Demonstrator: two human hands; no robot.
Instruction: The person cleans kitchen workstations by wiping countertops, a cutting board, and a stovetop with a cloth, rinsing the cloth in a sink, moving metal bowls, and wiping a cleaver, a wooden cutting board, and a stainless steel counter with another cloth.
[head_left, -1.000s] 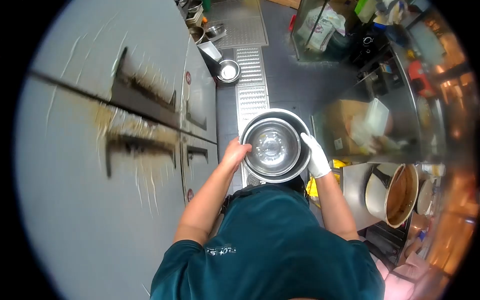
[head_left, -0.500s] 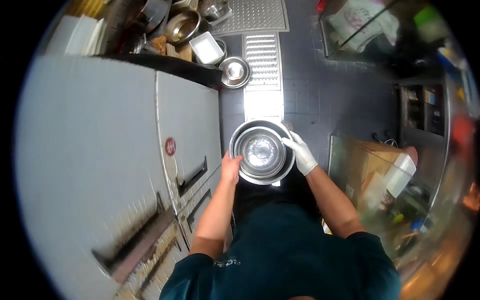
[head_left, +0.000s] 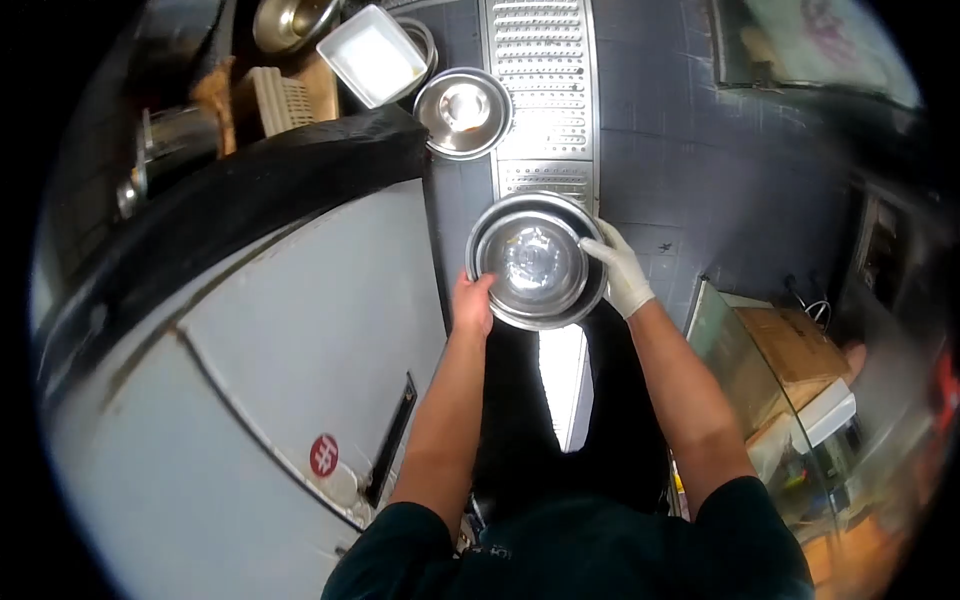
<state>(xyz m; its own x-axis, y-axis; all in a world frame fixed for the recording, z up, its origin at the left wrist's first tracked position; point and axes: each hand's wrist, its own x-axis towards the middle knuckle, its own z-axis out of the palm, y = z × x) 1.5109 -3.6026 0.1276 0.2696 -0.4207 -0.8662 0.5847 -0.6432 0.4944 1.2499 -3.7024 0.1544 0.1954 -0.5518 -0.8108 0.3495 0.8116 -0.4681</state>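
Nested metal bowls (head_left: pixel 532 262), a smaller one inside a larger one, are held out in front of my body. My left hand (head_left: pixel 473 304), bare, grips their left rim with the thumb over the inner edge. On the right side, my right hand (head_left: pixel 619 268) in a white glove holds the rim, thumb on the inside. The fingers of both hands under the bowls are hidden. Shiny spots of light show on the inner bowl's bottom. Ahead on the floor, just left of the drain grate, lies another metal bowl (head_left: pixel 463 112).
A metal drain grate (head_left: pixel 540 90) runs along the dark tiled floor. To the left stands a white cabinet (head_left: pixel 330 320) with a black top edge. A white rectangular tub (head_left: pixel 372 56) is at the upper left. Glass panels and a cardboard box (head_left: pixel 790 345) stand on the right.
The view has moved forward along the floor; the cabinet has slid down and back, and the floor bowl and tub look nearer. Both hands still hold the nested bowls.
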